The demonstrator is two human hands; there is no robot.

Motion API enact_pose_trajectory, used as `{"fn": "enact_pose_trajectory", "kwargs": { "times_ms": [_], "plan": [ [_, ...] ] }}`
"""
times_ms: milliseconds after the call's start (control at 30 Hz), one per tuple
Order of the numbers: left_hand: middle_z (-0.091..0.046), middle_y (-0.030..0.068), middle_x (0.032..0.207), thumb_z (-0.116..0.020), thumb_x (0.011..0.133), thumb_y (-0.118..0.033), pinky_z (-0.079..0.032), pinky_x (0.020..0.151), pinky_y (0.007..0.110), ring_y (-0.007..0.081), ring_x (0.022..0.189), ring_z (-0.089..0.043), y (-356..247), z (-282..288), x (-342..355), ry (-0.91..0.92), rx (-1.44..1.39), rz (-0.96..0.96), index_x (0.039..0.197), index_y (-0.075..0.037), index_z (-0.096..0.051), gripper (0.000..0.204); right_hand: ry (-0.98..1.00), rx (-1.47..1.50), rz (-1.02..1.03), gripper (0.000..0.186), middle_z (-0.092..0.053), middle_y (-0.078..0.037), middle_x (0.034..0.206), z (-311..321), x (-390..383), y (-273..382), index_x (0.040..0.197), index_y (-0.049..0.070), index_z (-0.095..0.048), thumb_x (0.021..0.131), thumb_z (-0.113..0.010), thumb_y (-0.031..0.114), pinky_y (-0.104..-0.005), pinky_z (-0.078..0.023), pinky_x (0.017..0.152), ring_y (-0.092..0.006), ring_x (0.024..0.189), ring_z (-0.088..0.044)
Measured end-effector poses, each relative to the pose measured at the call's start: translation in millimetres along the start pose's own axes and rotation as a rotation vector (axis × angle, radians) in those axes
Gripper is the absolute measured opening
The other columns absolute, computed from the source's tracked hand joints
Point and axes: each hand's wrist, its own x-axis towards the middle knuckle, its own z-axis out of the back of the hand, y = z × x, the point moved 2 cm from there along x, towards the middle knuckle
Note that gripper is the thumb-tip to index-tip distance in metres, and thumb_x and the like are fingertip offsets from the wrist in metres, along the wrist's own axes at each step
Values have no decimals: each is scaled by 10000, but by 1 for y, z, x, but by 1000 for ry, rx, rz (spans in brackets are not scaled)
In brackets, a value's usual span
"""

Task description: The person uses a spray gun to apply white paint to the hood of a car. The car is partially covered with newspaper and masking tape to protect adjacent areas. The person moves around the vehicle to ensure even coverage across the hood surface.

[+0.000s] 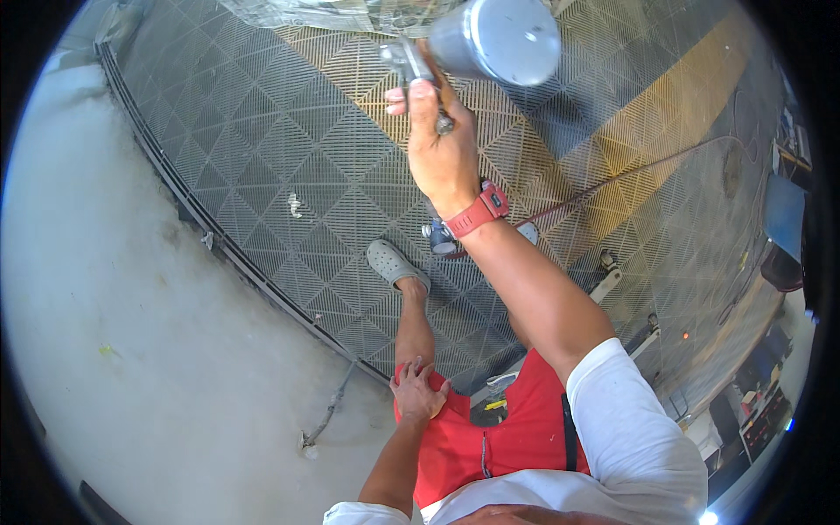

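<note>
My right hand [442,153], with a red watch on the wrist, is closed around the grip of a paint spray gun [407,59]. A large silvery cup [507,44] sits on the gun, its round end turned toward me. Below the wrist shows a small dark blue fitting [443,240], partly hidden by the forearm; whether it joins the gun I cannot tell. My left hand [420,394] holds nothing and lies with spread fingers on the knee of my red shorts [451,446].
Paper-covered material [324,13] stands at the top edge, just beyond the gun. A thin reddish hose [604,185] crosses the slatted tile floor [306,131] to the right. A raised dark edging [166,162] borders a pale surface at left. Metal arms [605,284] lie low at right.
</note>
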Motion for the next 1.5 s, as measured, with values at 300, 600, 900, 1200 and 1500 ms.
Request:
{"fn": "enact_pose_trajectory", "kwargs": {
  "times_ms": [300, 600, 900, 1200, 1500],
  "plan": [
    [-460, 13, 1594, -703, 859, -580, -226, 1220, 609, 247, 1501, -352, 10, -1, 1, -13, 3, -12, 1387, -235, -647, 633, 128, 83, -128, 584, -731, -100, 845, -48, 1, 34, 1491, 57, -539, 1071, -537, 464, -312, -554, 741, -155, 749, -688],
    [-484, -1, 1575, -699, 850, -606, -239, 1211, 613, 234, 1483, -382, 15, -1, -1, -21, -30, -45, 1359, -246, -672, 624, -62, -140, -181, 688, -741, -102, 921, 81, 20, 60, 1268, 40, -616, 1095, -266, 607, -245, -458, 479, -155, 774, -706],
    [-498, 8, 1568, -710, 831, -613, -254, 1213, 583, 236, 1468, -406, 19, 2, 0, -34, -44, -64, 1329, -249, -696, 617, -459, -220, -102, 680, -747, -163, 865, 230, 106, 99, 1147, -43, -622, 1105, -277, 541, -280, -475, 440, -197, 717, -729],
    [-488, 23, 1577, -692, 841, -621, -251, 1217, 591, 237, 1474, -399, 16, 2, 5, -7, 4, -61, 1349, -248, -681, 630, -387, -160, -84, 669, -740, -139, 839, 197, 95, 121, 1185, -37, -621, 1107, -295, 542, -272, -477, 445, -193, 705, -721],
    [-511, 29, 1560, -683, 835, -653, -263, 1208, 581, 250, 1468, -410, 9, 11, 7, -19, 7, -57, 1320, -248, -703, 633, 133, -62, -138, 729, -732, -90, 889, 95, 5, 162, 1340, 19, -594, 1082, -302, 636, -215, -448, 449, -125, 762, -701]
  ]
}}
